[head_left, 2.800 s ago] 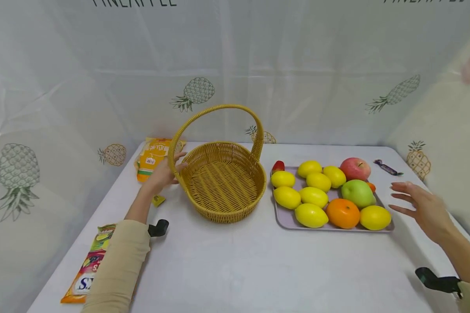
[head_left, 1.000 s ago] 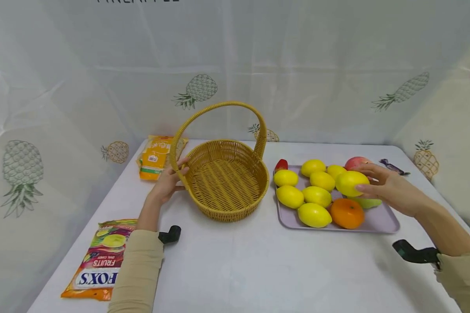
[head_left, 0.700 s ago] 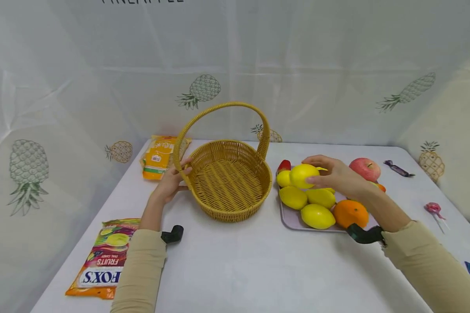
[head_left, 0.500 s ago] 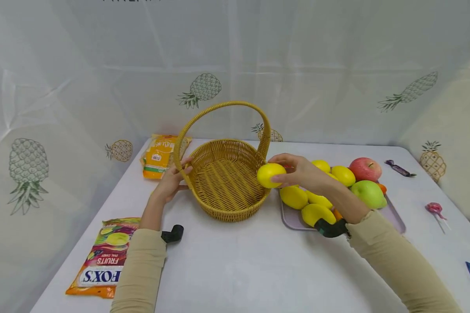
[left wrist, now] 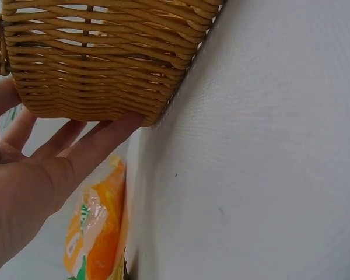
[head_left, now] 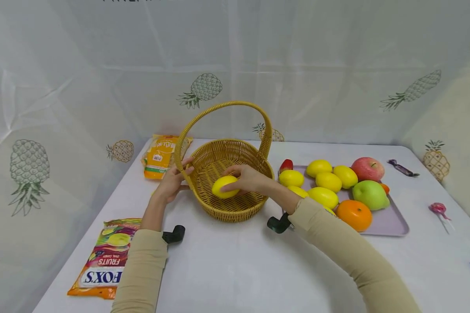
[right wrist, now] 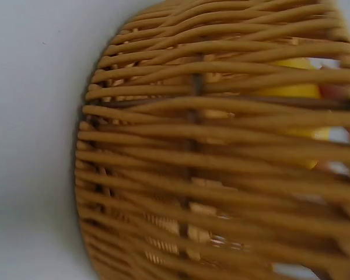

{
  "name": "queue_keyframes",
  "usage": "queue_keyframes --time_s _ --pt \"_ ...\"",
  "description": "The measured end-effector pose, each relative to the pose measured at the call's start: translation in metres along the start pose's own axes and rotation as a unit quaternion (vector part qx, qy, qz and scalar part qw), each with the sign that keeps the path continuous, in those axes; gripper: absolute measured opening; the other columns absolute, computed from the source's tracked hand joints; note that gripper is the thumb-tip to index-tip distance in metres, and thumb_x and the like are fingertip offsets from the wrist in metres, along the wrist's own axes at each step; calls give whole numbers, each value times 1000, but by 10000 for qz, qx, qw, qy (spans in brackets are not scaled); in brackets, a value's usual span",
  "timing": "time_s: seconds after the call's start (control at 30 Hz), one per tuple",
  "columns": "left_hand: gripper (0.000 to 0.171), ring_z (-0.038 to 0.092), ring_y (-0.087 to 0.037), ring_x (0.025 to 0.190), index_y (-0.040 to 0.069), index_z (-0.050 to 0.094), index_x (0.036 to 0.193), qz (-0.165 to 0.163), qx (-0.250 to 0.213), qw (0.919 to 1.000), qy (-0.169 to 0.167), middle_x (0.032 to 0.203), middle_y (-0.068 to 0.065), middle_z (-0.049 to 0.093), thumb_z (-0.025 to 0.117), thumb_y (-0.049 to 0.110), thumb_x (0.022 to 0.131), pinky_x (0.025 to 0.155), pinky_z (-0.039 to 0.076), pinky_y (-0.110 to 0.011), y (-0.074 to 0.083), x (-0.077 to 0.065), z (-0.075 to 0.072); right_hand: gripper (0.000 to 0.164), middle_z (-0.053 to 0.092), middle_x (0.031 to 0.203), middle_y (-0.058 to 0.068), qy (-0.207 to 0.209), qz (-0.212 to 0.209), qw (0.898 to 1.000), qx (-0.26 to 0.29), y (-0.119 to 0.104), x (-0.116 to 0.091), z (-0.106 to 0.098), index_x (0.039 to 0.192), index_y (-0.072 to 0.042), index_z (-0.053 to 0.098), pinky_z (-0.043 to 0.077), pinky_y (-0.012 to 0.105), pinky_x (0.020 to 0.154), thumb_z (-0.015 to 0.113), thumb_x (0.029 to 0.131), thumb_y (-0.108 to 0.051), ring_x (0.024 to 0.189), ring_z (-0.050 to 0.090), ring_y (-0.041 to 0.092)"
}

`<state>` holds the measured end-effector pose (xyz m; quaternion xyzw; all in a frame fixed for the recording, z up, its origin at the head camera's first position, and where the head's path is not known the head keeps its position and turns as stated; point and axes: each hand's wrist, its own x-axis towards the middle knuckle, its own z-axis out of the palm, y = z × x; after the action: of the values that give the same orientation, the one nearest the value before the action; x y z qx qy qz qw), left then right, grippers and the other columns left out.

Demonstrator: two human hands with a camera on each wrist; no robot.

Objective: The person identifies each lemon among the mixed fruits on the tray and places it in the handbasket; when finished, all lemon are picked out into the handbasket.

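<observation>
One lemon (head_left: pixel 222 188): pinches it in the right hand (head_left: pixel 247 178), inside the wicker basket (head_left: pixel 231 216); cannot tell whether touching the base. Rests the left hand (head_left: pixel 170 184), fingers spread, against the basket's left side. Has more lemons (head_left: pixel 323 198) on the tray (head_left: pixel 393 221).

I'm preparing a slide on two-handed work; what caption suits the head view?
Right hand holds a lemon inside a wicker basket while the left hand touches its side.

Tons of room on the smooth white table (head_left: pixel 235 269), bottom center. Mid-frame's tighter: tall arched woven handle (head_left: pixel 236 103) over the round golden wicker basket (head_left: pixel 231 216), bare right hand (head_left: pixel 250 179) crowding its inside, beige cloth sleeve (head_left: pixel 348 252) blocking the flat lilac tray (head_left: pixel 391 224) at its lower-left corner.
</observation>
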<state>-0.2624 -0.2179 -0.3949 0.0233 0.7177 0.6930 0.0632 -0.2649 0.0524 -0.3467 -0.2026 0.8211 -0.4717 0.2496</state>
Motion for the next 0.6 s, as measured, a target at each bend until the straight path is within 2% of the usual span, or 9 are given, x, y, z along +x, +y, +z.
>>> queue_keyframes --time_s 0.2,0.27,0.33,0.43,0.6 --pt "51 38 -38 129 15 37 151 -1 13 10000 47 153 -13 27 51 22 102 90 48 -52 1 -1 1 55 54 124 10 77 157 9973 -711 -1 21 15 128 -15 59 50 32 80 80 81 -34 101 51 22" --pt "50 37 -38 130 15 37 151 0 7 10000 49 154 -12 26 50 22 103 91 47 -53 1 -1 1 57 53 124 10 59 187 9968 -780 -3 27 21 129 -13 59 49 30 79 80 81 -34 100 51 22" --pt "50 36 -37 130 14 36 151 -2 4 10000 42 154 -12 25 50 22 103 92 46 -54 1 -1 1 57 52 124 10 9 238 9974 -684 -4 32 25 131 -11 59 50 28 79 79 82 -33 100 52 21" --pt "50 37 -36 130 15 36 151 -21 8 10000 28 154 -10 25 50 22 103 93 45 -55 1 -1 0 56 52 126 13 -73 350 9992 -204 -5 36 29 133 -9 57 55 30 76 78 84 -27 100 56 23" --pt "50 38 -36 129 15 37 151 14 31 10000 32 154 -10 26 50 22 103 92 46 -56 0 0 1 49 52 128 16 -107 342 9984 440 0 35 24 133 -7 58 56 34 78 73 88 -18 103 59 24"
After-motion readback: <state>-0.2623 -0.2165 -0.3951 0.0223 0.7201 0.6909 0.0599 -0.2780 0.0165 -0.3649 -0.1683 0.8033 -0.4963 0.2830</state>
